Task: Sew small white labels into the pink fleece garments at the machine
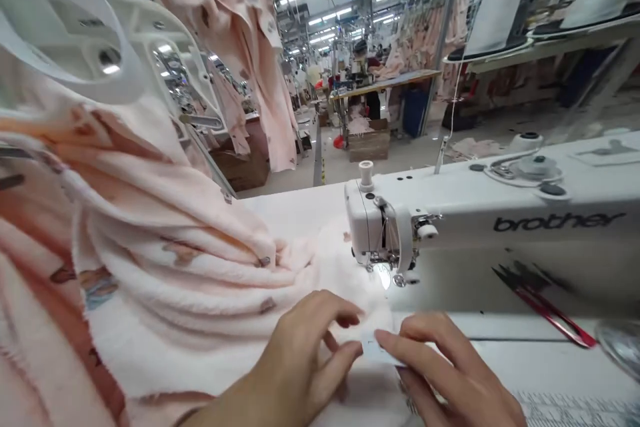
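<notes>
Pale pink fleece fabric (210, 320) with a printed pattern lies in folds across the left of the machine bed, its edge running under the needle area of a white sewing machine (425, 213). A small white label (379, 351) rests on the fabric just in front of the presser foot. My right hand (450, 373) pinches the label's right end, index finger on top and thumb low beside it. On the label's left, my left hand (310, 353) is over the fabric, its fingers curved and its thumb and index finger apart. The thumb tip is close to the label's left end.
Red-handled tweezers (560, 320) and dark pointed tools lie on the bed under the machine arm. Pink garments (250, 47) hang at upper left beside a white plastic frame (165, 33). Thread cones (500, 13) stand at upper right. Work tables and a cardboard box (369, 143) are behind.
</notes>
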A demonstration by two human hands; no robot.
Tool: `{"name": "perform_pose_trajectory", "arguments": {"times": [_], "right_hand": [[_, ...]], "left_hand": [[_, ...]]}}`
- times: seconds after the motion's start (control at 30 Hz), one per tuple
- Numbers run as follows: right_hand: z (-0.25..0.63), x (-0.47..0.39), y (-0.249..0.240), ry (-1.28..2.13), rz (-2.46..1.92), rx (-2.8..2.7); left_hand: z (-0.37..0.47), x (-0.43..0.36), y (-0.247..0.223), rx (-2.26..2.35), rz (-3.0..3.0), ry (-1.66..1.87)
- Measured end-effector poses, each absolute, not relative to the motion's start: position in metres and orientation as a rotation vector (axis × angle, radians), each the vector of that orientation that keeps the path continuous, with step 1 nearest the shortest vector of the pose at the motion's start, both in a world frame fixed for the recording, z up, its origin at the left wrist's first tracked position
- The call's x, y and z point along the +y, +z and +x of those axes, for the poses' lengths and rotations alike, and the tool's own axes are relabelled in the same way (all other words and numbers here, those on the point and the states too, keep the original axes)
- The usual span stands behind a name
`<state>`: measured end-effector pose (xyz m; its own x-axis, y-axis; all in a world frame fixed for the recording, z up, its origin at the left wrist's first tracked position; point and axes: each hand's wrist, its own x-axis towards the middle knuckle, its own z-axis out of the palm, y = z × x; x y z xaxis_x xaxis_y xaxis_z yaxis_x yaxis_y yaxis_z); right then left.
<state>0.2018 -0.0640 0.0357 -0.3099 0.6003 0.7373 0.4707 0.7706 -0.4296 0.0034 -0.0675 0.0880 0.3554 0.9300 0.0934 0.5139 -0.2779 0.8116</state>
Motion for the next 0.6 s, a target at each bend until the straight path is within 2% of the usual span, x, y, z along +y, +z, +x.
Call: {"name": "perform_pose_trajectory", "arguments": {"times": [0.1,0.23,0.3,0.37,0.47,0.6], "right_hand": [[0.199,-0.067,0.031,0.033,-0.719,-2.065],[0.191,-0.074,0.026,0.136,-0.788,-2.024],[0.186,-0.077,0.027,0.467,-0.939,-1.882],[0.183,-0.078,0.030,0.964,-1.087,-1.647],[0.177,-0.079,0.035,1.555,-1.079,-1.347],[0.170,-0.081,0.040,1.597,-1.131,-1.208]], "left_hand": [[-0.006,-0.065,0.092,1.161,1.275,0.438],[-0.006,-0.061,0.089,1.080,0.913,0.505],[-0.002,-0.061,0.084,1.136,0.923,0.599],[0.002,-0.064,0.079,1.182,0.974,0.658],[0.005,-0.067,0.078,1.222,1.039,0.700],[0.006,-0.069,0.080,1.236,1.104,0.675]]}}
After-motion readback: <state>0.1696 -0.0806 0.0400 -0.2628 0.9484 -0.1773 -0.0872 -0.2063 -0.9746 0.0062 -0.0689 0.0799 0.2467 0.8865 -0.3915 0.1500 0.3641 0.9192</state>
